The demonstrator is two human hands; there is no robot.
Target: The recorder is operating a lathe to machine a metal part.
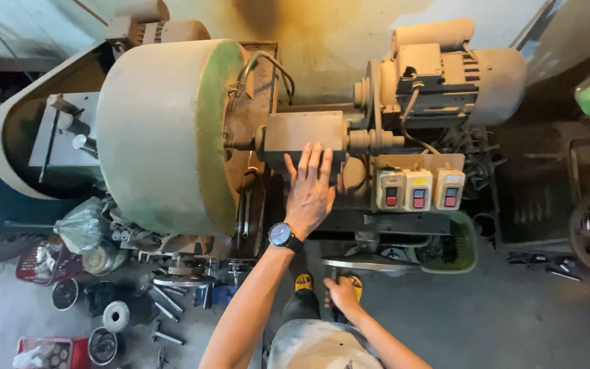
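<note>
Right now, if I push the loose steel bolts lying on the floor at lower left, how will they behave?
The bolts look like solid steel, so probably stiff and heavy for their size. Their round shanks lie flat on the concrete floor, so a sideways push would likely roll them, perhaps curving about the wider heads. They lie close together and may knock each other.

- My left hand [310,191] lies flat on the machine housing [305,133]; the big drum cover [165,130] walls off everything just left of it.
- Right of it, the switch boxes [419,189] and motor [445,75] block the far right.
- My right hand [341,294] sits low by the metal plate [363,263].
- Near right I see bare floor [500,321], open for passage.
- Near left is cluttered: loose bolts [162,301], round parts [114,316], red basket [39,263].
</note>
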